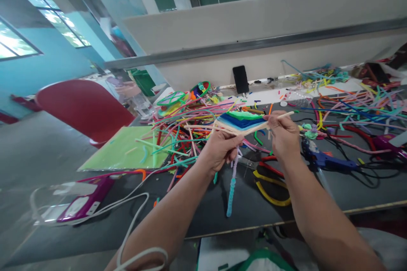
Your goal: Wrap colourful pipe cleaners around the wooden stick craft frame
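Note:
My left hand point(221, 149) pinches the lower edge of a layered pipe cleaner piece point(243, 122) with green, blue and cream bands. It is held above the dark table. The fingers of my right hand point(283, 133) are closed on a cream pipe cleaner point(288, 114) along the right side of the piece; its free tip sticks out past them. Beneath my left hand a lilac and teal crinkled strand point(231, 197) points down towards the table's front edge. Whether it touches the hand is unclear.
Loose pipe cleaners point(187, 135) lie heaped left of my hands, partly over a green sheet point(117, 148). A blue glue gun point(332, 161) with cables sits right. A black phone point(241, 79) leans at the back. A purple device point(85, 199) with a white cord lies front left.

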Motion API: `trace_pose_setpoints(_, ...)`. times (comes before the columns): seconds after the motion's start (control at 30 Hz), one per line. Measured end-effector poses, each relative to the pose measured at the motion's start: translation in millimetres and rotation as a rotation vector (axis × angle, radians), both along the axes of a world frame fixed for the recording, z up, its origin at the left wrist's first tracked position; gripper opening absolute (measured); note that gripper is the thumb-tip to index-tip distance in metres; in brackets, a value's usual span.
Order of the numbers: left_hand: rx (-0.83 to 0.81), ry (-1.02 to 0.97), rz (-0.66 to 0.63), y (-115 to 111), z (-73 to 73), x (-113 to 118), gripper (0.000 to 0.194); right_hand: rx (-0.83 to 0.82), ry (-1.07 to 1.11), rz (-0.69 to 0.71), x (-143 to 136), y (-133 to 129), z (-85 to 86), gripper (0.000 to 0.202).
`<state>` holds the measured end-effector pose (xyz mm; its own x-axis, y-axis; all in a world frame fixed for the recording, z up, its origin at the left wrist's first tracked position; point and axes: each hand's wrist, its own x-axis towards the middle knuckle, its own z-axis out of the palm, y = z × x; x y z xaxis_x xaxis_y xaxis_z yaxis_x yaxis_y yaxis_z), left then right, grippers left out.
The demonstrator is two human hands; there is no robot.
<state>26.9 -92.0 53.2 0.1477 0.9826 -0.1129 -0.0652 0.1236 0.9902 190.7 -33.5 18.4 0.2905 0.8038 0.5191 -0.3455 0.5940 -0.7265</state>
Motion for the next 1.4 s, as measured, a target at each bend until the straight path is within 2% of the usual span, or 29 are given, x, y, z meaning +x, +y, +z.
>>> trace_pose_setpoints(0.2, -0.017, 0.065, 0.043, 0.4, -2.0, 0.2, 0.034, -0.064, 0.035, 0.062, -1.3, -0.7, -0.4, 0.006)
trace_pose_setpoints(0.53, -0.018, -0.054, 0.041, 8.1, -6.0, -8.0, 0.036, -0.106, 0.095, 0.176, -4.0, -3.0, 1.3, 0.008)
trace_pose_setpoints(0.67, 0.023, -0.047, 0.062, 5.9, -4.1, -6.7, 0.034, -0.134, 0.118, 0.183, -5.6, -0.5, 0.0, 0.009)
trace_pose_setpoints(0.97, 0.055, 0.026, 0.119, 9.1, -9.7, -11.3, 0.033, -0.245, 0.138, 0.215, -9.7, -2.3, -0.7, 0.014)
trace_pose_setpoints(1.1, 0.034, -0.004, 0.118, 9.5, -7.3, -13.2, 0.034, -0.259, 0.15, 0.23, -10.2, 0.1, -4.1, 0.02)
trace_pose_setpoints(1.23, 0.021, 0.014, 0.112, 10.9, -2.4, -12.5, 0.036, -0.249, 0.207, 0.262, -10.2, 2.5, -5.1, 0.016)
trace_pose_setpoints(1.4, 0.02, 0.053, 0.096, 18.6, 10.6, -5.5, 0.037, -0.259, 0.268, 0.209, -6.4, 4.8, -2.4, 0.019)
